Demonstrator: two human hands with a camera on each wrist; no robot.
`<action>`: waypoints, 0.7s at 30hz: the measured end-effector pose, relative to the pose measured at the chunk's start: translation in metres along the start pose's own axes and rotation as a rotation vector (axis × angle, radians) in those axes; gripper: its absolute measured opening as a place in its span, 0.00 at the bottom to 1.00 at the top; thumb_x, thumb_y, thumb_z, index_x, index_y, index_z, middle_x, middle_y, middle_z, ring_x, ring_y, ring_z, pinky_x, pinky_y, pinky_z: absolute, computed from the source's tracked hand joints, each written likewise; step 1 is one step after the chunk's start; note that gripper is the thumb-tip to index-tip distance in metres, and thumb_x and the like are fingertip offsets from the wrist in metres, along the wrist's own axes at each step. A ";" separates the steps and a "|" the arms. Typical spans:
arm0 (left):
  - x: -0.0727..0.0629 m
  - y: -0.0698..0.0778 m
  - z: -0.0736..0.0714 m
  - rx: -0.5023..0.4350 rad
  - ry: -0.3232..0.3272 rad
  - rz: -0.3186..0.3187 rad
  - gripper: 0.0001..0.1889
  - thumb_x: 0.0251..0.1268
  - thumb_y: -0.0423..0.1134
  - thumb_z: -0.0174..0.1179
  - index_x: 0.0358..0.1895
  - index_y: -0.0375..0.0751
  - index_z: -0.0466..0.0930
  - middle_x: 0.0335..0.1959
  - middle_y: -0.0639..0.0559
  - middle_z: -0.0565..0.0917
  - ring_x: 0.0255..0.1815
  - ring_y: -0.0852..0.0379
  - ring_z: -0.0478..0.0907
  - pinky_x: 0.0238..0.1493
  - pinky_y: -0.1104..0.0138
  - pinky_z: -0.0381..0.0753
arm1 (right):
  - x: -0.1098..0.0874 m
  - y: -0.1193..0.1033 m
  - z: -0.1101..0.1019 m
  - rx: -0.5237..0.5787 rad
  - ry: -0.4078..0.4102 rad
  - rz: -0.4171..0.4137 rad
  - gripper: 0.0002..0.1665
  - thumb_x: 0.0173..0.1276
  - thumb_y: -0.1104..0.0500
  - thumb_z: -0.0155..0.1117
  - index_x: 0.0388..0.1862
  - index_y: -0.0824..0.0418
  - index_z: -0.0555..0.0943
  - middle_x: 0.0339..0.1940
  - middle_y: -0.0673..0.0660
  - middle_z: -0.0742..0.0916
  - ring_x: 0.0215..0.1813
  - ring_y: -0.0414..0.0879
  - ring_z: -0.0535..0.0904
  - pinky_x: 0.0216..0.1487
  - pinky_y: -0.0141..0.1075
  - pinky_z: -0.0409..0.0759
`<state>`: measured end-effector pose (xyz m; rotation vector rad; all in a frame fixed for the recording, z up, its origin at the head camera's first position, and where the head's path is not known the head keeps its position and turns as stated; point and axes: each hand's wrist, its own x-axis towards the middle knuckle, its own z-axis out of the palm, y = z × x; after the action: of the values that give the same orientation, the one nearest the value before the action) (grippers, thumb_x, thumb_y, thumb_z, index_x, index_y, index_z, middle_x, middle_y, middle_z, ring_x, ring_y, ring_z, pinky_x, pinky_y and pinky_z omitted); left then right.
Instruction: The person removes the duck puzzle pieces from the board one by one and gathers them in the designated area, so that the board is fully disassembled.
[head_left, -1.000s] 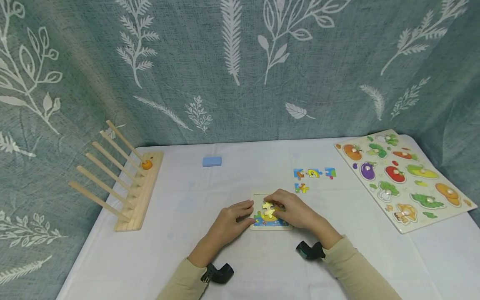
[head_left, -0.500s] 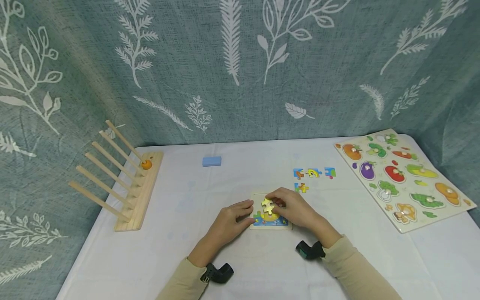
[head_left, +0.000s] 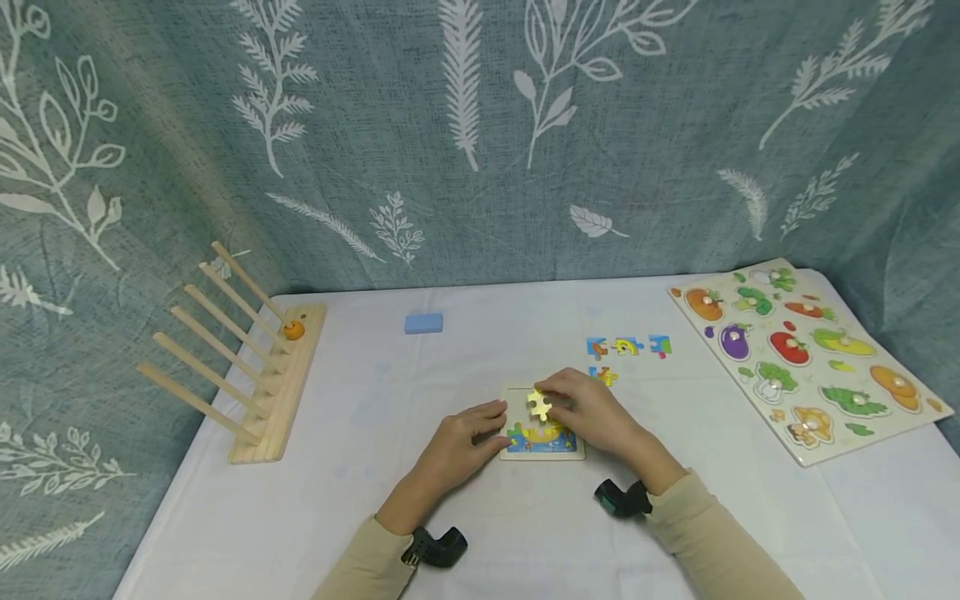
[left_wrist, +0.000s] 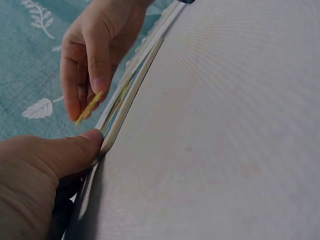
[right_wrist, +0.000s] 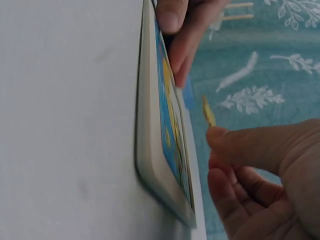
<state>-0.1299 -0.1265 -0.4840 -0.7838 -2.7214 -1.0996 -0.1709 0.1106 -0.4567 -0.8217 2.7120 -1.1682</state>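
Note:
In the head view, a small jigsaw puzzle board point(head_left: 542, 456) with a pale frame lies on the table, its lower part filled with blue and yellow pieces. My left hand point(head_left: 459, 446) rests against the board's left side, thumb at the near corner and fingers apart from it farther up. Thumb and fingers of my right hand point(head_left: 592, 417) pinch a yellow puzzle piece point(head_left: 539, 406) over the upper part of the board. Both wrist views show this piece raised off the board, seen nearly edge-on. The right fingertips behind it are partly hidden in the head view.
Loose puzzle pieces point(head_left: 627, 346) lie behind the right hand. A vegetable peg puzzle point(head_left: 810, 358) is at the right. At the left stands a wooden peg rack point(head_left: 288, 392) with an orange bead point(head_left: 293, 330). A blue block point(head_left: 423, 323) sits near the back edge.
My right hand has moved slightly away from me with the yellow puzzle piece, and the piece has turned a little. More of the assembled pieces shows below it. My left hand stays put.

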 end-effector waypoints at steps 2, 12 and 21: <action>0.000 -0.001 0.001 -0.001 0.000 -0.001 0.22 0.55 0.39 0.68 0.52 0.32 0.81 0.57 0.44 0.80 0.60 0.49 0.76 0.58 0.60 0.79 | 0.000 0.001 -0.004 0.003 0.013 0.017 0.21 0.63 0.64 0.65 0.56 0.61 0.80 0.51 0.55 0.83 0.52 0.48 0.79 0.55 0.46 0.79; -0.002 0.000 0.000 -0.025 0.001 -0.012 0.21 0.56 0.39 0.67 0.52 0.32 0.81 0.58 0.44 0.79 0.61 0.48 0.76 0.58 0.60 0.79 | -0.001 0.019 -0.035 -0.011 0.114 0.083 0.22 0.63 0.66 0.65 0.57 0.63 0.79 0.53 0.59 0.83 0.58 0.58 0.78 0.59 0.49 0.78; -0.002 0.000 0.000 -0.019 0.004 -0.007 0.22 0.55 0.40 0.68 0.52 0.32 0.81 0.58 0.44 0.79 0.61 0.49 0.76 0.59 0.60 0.78 | -0.022 0.049 -0.065 -0.040 0.149 0.198 0.21 0.66 0.66 0.61 0.59 0.65 0.77 0.54 0.64 0.80 0.56 0.60 0.78 0.56 0.51 0.80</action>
<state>-0.1285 -0.1273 -0.4846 -0.7748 -2.7162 -1.1291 -0.1915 0.1913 -0.4479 -0.4724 2.8633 -1.1797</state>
